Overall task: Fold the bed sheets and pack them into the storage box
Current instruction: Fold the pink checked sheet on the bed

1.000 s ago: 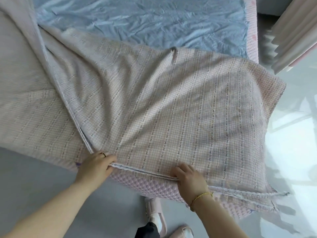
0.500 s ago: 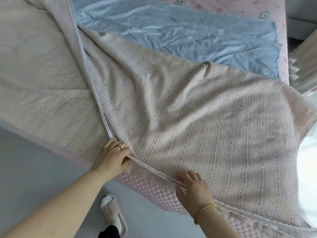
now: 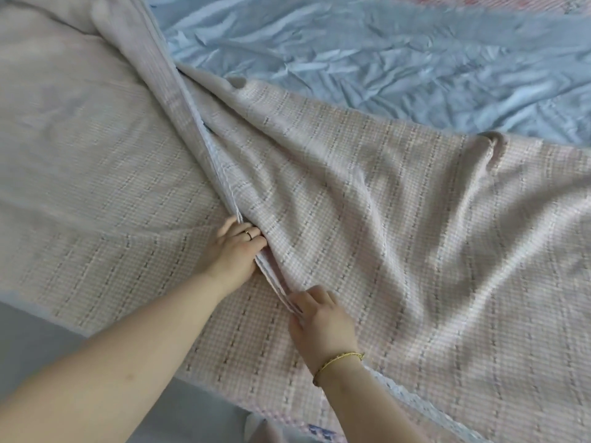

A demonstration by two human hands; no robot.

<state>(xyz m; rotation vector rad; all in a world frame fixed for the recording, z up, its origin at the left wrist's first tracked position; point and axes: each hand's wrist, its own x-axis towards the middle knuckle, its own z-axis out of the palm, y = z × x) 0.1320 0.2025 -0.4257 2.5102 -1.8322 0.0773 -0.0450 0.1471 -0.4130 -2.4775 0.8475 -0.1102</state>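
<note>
A pink checked bed sheet (image 3: 399,225) lies spread across the bed, folded over itself along a white-trimmed edge that runs diagonally from the top left down to my hands. My left hand (image 3: 235,251), with a ring on one finger, grips that doubled edge with curled fingers. A little below and to the right, my right hand (image 3: 319,318), wearing a gold bracelet, pinches the same edge. A wrinkled light blue sheet (image 3: 383,59) lies beyond the pink one. No storage box is in view.
The grey floor (image 3: 28,340) shows at the lower left beside the bed. A strip of pink patterned mattress cover (image 3: 511,1) peeks out at the top right. The bed's near edge runs diagonally across the bottom.
Both hands have slid the trimmed edge up and inward over the bed, away from the mattress edge. The view has shifted closer, hiding the quilted mattress side and my slippered feet.
</note>
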